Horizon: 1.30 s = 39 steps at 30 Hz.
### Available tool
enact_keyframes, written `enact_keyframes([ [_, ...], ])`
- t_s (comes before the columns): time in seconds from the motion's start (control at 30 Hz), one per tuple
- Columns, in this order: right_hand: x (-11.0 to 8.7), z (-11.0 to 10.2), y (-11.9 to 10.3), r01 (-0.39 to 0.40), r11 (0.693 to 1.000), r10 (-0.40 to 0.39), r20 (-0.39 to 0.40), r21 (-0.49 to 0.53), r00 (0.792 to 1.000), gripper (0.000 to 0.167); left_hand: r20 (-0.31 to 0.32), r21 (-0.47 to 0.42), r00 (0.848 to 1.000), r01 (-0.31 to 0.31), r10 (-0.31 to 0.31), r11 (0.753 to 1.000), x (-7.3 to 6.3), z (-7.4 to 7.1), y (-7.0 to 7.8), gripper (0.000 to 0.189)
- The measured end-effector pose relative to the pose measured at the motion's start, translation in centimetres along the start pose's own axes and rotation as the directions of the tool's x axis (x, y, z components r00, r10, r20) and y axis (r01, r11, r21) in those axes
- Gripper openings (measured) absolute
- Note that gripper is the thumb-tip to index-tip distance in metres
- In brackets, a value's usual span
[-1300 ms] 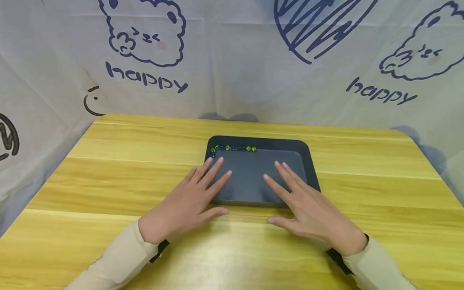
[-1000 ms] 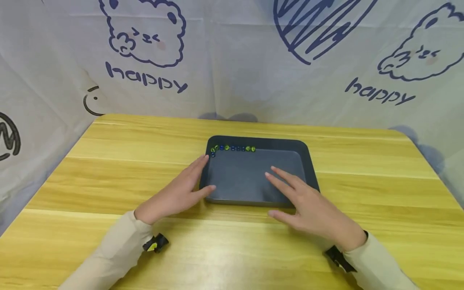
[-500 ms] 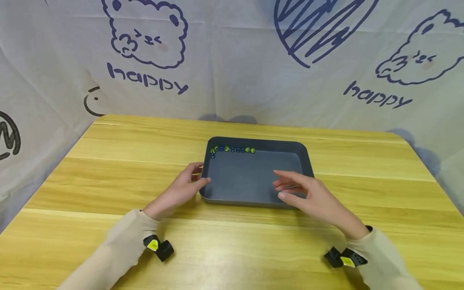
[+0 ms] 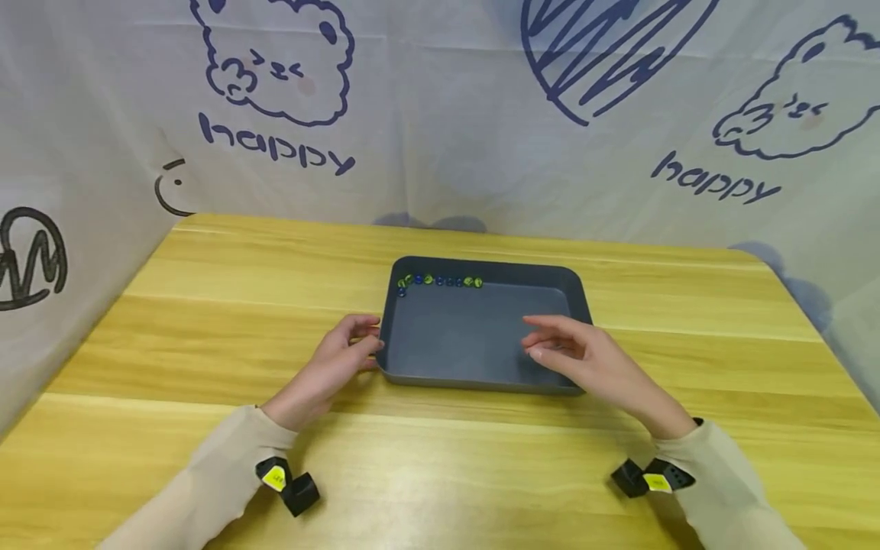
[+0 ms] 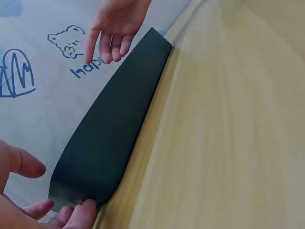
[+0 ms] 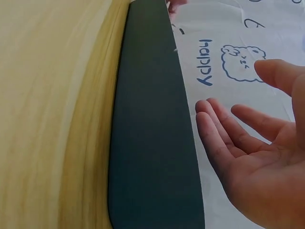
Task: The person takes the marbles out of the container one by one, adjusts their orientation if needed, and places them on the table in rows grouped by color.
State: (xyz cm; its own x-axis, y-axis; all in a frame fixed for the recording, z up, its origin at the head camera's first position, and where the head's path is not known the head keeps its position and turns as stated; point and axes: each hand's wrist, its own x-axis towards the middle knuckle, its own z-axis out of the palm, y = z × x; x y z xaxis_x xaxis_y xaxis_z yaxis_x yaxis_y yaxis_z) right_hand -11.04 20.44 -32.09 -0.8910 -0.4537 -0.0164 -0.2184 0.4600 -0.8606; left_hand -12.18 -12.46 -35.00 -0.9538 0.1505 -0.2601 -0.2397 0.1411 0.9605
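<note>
A dark grey rectangular tray [image 4: 474,336] lies on the table. Along its far wall sits a row of small glass marbles [image 4: 440,281], blue and yellow-green, which bends at the far left corner. My left hand [image 4: 337,363] is beside the tray's left side. In the left wrist view, fingertips [image 5: 86,207] of this hand touch the outer wall near a corner, while the thumb [image 5: 28,164] stays apart from it. Above the tray's right part hovers my right hand [image 4: 584,355], fingers loosely bent, with nothing in it. The right wrist view shows its palm [image 6: 267,176] facing the camera.
The wood-grain table [image 4: 227,305] extends around the tray on all sides. Behind it hangs a white cloth [image 4: 447,153] with bear drawings and the word "happy". Each wrist wears a small black camera, such as the left wrist camera [image 4: 299,493].
Both hands were spread over the tray. My left hand has moved left to the tray's outer side, and my right hand's fingers have bent and drawn together. The marbles have stayed in place.
</note>
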Motion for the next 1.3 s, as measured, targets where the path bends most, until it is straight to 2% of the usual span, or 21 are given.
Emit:
enact_keyframes([
  [0.2,1.2,-0.9,-0.2,-0.01,0.997,0.008,0.025,0.07,1.0,0.047,-0.005,-0.021,1.0,0.007,-0.007,1.0,-0.2,0.0,-0.1,0.041],
  [0.3,1.9,-1.5,-0.5,-0.046,0.991,0.043,0.027,0.125,0.999,0.047,-0.013,-0.035,1.0,0.007,-0.008,0.999,-0.3,0.0,-0.2,0.04],
  [0.43,2.6,-2.1,-0.6,-0.082,0.987,0.08,0.018,0.138,0.997,0.046,-0.021,-0.041,1.0,0.002,-0.003,0.999,-0.3,0.0,-0.3,0.04],
  [0.83,4.8,-2.9,-0.6,-0.145,0.989,0.145,0.002,0.03,0.989,0.046,-0.035,-0.004,0.999,-0.029,0.028,1.0,-0.3,0.1,-0.9,0.039],
  [1.3,8.0,-3.3,-1.0,-0.228,0.971,0.228,-0.001,-0.07,0.974,0.043,-0.029,-0.007,0.999,-0.04,0.04,0.999,-0.3,0.0,-1.2,0.039],
])
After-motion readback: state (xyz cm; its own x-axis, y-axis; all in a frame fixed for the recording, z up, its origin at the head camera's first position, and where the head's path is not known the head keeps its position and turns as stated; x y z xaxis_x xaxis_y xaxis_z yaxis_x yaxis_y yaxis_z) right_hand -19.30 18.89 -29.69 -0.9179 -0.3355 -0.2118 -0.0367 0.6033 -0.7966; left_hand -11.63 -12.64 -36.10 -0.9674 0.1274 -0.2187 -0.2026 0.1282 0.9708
